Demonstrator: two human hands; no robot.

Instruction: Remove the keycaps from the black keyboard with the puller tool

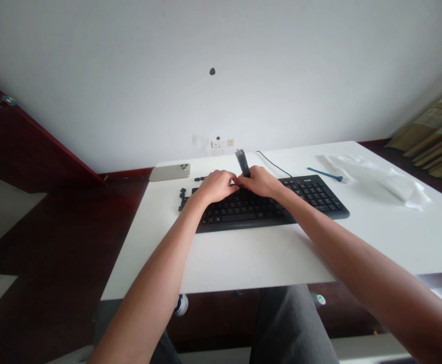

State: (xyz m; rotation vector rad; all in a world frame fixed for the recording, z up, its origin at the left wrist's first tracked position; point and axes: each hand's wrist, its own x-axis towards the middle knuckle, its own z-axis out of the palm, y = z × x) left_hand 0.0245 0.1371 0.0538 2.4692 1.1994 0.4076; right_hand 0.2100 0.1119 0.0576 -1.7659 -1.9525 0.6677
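- Black keyboard (pixel 259 210) sits flat on the white worktop (pixel 156 258), right under both hands.
- Right hand (pixel 261 181) has its grip wrapped round a dark stick-like tool (pixel 242 161), poking up tilted.
- Left hand (pixel 218 185) is just beside it, fingertips low over the keys; can't tell if that grip's pinching anything.
- Few loose keycaps (pixel 182 193) off the keyboard's left end, phone (pixel 170 173) behind.

Soft diffuse light, dim floor (pixel 80 242), slight blur, stretched edges
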